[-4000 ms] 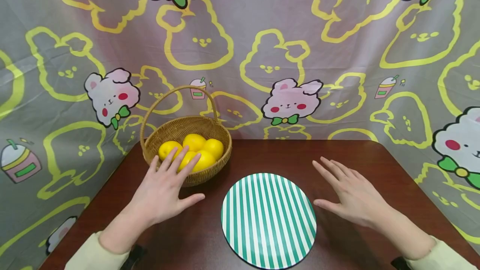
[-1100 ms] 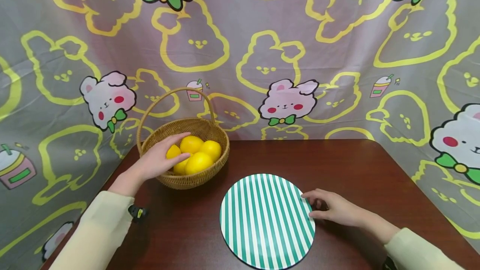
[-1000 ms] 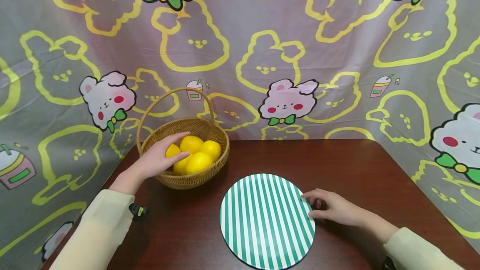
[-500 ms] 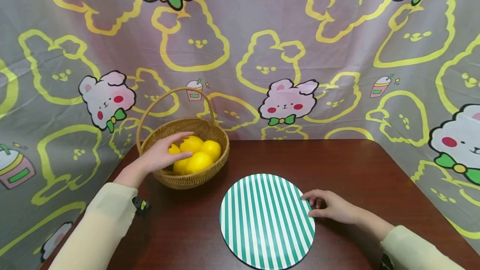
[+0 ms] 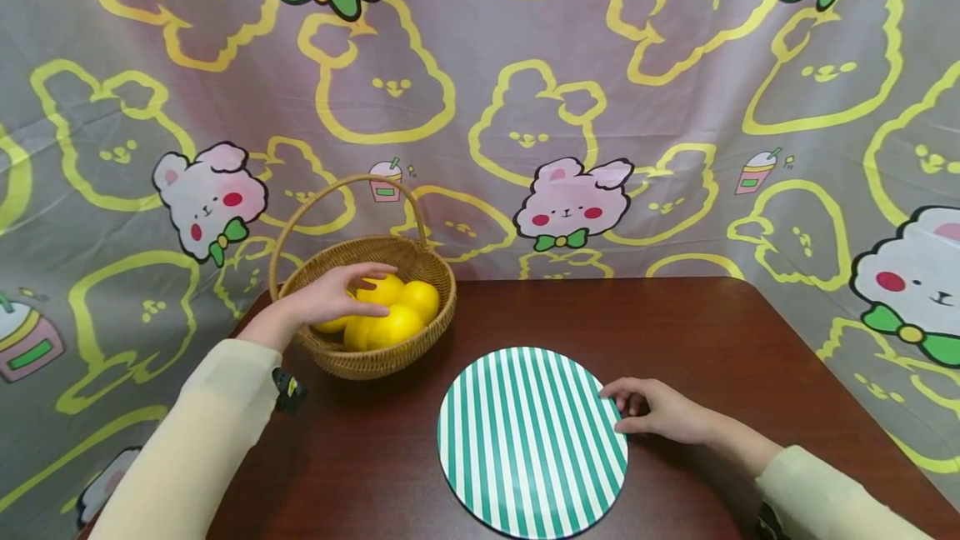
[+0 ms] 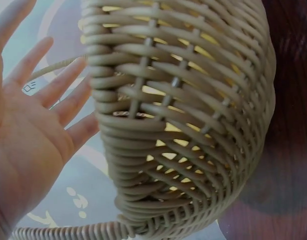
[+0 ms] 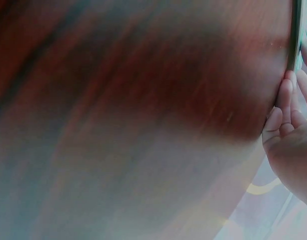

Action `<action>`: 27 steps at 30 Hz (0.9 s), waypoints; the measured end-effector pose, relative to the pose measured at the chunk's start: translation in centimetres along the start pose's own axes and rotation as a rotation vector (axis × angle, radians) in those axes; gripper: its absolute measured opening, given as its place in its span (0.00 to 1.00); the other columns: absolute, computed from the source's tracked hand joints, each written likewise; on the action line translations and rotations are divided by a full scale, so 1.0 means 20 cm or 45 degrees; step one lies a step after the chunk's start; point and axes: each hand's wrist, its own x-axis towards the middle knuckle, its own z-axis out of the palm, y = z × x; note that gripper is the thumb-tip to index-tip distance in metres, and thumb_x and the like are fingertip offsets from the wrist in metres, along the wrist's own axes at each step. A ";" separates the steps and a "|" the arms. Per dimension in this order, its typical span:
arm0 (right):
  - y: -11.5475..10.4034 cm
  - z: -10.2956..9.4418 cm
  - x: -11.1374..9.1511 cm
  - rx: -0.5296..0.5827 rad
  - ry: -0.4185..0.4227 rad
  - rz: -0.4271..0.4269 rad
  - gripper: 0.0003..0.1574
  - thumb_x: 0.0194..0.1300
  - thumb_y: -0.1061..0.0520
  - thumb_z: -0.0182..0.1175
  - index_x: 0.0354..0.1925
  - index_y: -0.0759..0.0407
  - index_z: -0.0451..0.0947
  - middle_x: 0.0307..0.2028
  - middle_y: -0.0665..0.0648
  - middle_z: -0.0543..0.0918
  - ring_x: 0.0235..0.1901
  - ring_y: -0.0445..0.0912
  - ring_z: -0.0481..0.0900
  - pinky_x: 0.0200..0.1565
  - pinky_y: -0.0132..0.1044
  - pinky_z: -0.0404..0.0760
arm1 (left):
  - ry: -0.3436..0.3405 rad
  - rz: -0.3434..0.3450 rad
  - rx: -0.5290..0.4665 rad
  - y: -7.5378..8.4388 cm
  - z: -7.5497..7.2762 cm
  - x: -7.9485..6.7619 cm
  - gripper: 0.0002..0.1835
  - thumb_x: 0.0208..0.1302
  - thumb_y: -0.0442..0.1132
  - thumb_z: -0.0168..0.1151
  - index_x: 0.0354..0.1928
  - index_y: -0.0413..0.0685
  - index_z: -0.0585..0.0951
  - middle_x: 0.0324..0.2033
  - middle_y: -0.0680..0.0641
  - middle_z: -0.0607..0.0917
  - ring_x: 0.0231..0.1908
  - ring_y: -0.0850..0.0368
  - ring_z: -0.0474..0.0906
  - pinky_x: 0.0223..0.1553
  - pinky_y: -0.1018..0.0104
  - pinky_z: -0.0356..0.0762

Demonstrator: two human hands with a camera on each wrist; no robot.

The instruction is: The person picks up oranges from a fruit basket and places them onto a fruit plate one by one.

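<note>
We log left hand relaxed, empty, over 1 basket; right hand touches striped disc, grip unclear, presumably steadying it.

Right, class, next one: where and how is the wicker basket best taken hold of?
Probably by the top of its handle, coming from above, with a grip wrapped right round it. The basket stands opening upward, and the thin handle arches well above the yellow fruit, leaving a gap for fingers underneath.
</note>
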 end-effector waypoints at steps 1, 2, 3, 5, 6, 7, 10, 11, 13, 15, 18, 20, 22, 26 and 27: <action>0.00 0.00 0.00 0.003 0.001 0.003 0.24 0.63 0.60 0.65 0.56 0.65 0.74 0.37 0.55 0.74 0.32 0.42 0.72 0.34 0.33 0.74 | -0.014 -0.013 -0.009 0.00 0.00 0.00 0.37 0.59 0.49 0.70 0.69 0.49 0.69 0.64 0.39 0.71 0.61 0.37 0.67 0.58 0.39 0.64; 0.00 0.00 0.00 0.003 0.001 0.001 0.24 0.63 0.60 0.65 0.56 0.65 0.74 0.37 0.55 0.74 0.32 0.42 0.72 0.34 0.33 0.74 | -0.031 -0.023 -0.019 0.00 0.00 0.01 0.37 0.60 0.49 0.69 0.69 0.48 0.68 0.64 0.38 0.71 0.61 0.37 0.67 0.58 0.39 0.64; 0.00 0.00 0.00 0.006 0.000 -0.001 0.24 0.63 0.60 0.65 0.56 0.65 0.74 0.37 0.55 0.74 0.32 0.42 0.72 0.34 0.33 0.74 | -0.047 -0.035 -0.029 0.00 0.00 0.01 0.37 0.60 0.49 0.69 0.69 0.48 0.68 0.64 0.37 0.71 0.61 0.36 0.67 0.58 0.39 0.64; 0.00 0.00 0.00 0.003 0.004 -0.009 0.24 0.63 0.60 0.65 0.56 0.65 0.74 0.36 0.54 0.74 0.32 0.42 0.72 0.34 0.33 0.74 | -0.075 -0.056 -0.051 0.00 0.01 0.01 0.37 0.60 0.48 0.69 0.70 0.47 0.67 0.64 0.35 0.70 0.61 0.35 0.68 0.58 0.39 0.65; 0.00 0.01 -0.01 0.002 0.005 -0.013 0.24 0.63 0.60 0.65 0.56 0.65 0.74 0.36 0.54 0.74 0.32 0.42 0.72 0.34 0.33 0.74 | -0.087 -0.056 -0.061 0.00 0.01 0.01 0.37 0.61 0.48 0.68 0.70 0.46 0.66 0.63 0.34 0.70 0.60 0.34 0.68 0.58 0.39 0.66; 0.00 0.01 -0.01 0.000 0.007 -0.015 0.24 0.63 0.59 0.65 0.56 0.65 0.74 0.36 0.54 0.74 0.32 0.42 0.72 0.35 0.33 0.74 | -0.096 -0.056 -0.073 -0.01 0.02 0.01 0.37 0.61 0.47 0.68 0.70 0.45 0.66 0.63 0.33 0.70 0.60 0.34 0.69 0.57 0.40 0.66; 0.00 0.01 -0.01 -0.003 0.015 -0.014 0.24 0.63 0.59 0.65 0.56 0.65 0.74 0.36 0.54 0.73 0.32 0.41 0.72 0.35 0.33 0.74 | -0.115 -0.047 -0.102 -0.01 0.04 0.01 0.37 0.61 0.47 0.68 0.69 0.42 0.66 0.61 0.32 0.71 0.58 0.34 0.71 0.57 0.42 0.68; 0.00 0.01 -0.01 -0.003 0.016 -0.013 0.24 0.63 0.59 0.65 0.56 0.65 0.74 0.36 0.54 0.73 0.32 0.42 0.72 0.35 0.33 0.74 | -0.124 -0.041 -0.109 -0.02 0.04 0.01 0.37 0.62 0.47 0.67 0.69 0.41 0.66 0.61 0.32 0.72 0.57 0.35 0.72 0.57 0.43 0.69; 0.00 0.01 -0.01 0.000 0.016 -0.006 0.24 0.63 0.60 0.65 0.56 0.65 0.74 0.36 0.54 0.73 0.32 0.42 0.71 0.35 0.33 0.74 | -0.138 -0.048 -0.112 -0.02 0.06 0.02 0.36 0.62 0.48 0.67 0.68 0.41 0.67 0.60 0.33 0.73 0.56 0.36 0.74 0.56 0.44 0.70; 0.00 0.01 -0.01 0.001 0.017 -0.002 0.24 0.63 0.60 0.65 0.56 0.65 0.74 0.37 0.54 0.73 0.33 0.42 0.71 0.35 0.33 0.74 | -0.152 -0.053 -0.105 -0.03 0.07 0.03 0.36 0.62 0.49 0.66 0.68 0.42 0.68 0.59 0.34 0.74 0.55 0.37 0.74 0.56 0.46 0.71; 0.00 0.01 -0.01 -0.001 0.018 0.000 0.24 0.63 0.60 0.65 0.56 0.65 0.73 0.37 0.54 0.73 0.33 0.42 0.71 0.35 0.33 0.74 | -0.164 -0.071 -0.090 -0.04 0.09 0.03 0.35 0.62 0.51 0.66 0.67 0.45 0.69 0.59 0.35 0.75 0.56 0.39 0.74 0.53 0.47 0.73; 0.00 0.01 -0.01 -0.004 0.020 -0.005 0.24 0.63 0.60 0.65 0.56 0.65 0.73 0.37 0.54 0.73 0.33 0.42 0.71 0.35 0.33 0.74 | -0.168 -0.074 -0.089 -0.04 0.10 0.04 0.35 0.62 0.52 0.66 0.67 0.46 0.70 0.60 0.35 0.74 0.58 0.39 0.71 0.52 0.49 0.74; 0.00 0.01 -0.01 -0.007 0.022 -0.012 0.24 0.63 0.60 0.65 0.56 0.66 0.73 0.37 0.54 0.73 0.33 0.42 0.72 0.35 0.33 0.74 | -0.173 -0.075 -0.088 -0.05 0.12 0.04 0.34 0.62 0.53 0.66 0.67 0.47 0.70 0.61 0.36 0.73 0.60 0.39 0.69 0.50 0.50 0.74; 0.00 0.01 -0.01 -0.011 0.025 -0.017 0.24 0.63 0.59 0.65 0.56 0.66 0.73 0.37 0.54 0.73 0.33 0.41 0.72 0.35 0.33 0.74 | -0.171 -0.069 -0.092 -0.05 0.13 0.04 0.34 0.62 0.54 0.65 0.67 0.48 0.71 0.61 0.36 0.72 0.60 0.38 0.67 0.47 0.52 0.75; 0.00 0.01 -0.01 -0.011 0.027 -0.013 0.24 0.63 0.59 0.65 0.56 0.65 0.74 0.37 0.54 0.73 0.33 0.41 0.72 0.35 0.33 0.74 | -0.170 -0.071 -0.093 -0.05 0.14 0.05 0.33 0.62 0.54 0.65 0.67 0.48 0.71 0.62 0.36 0.72 0.60 0.38 0.66 0.47 0.52 0.75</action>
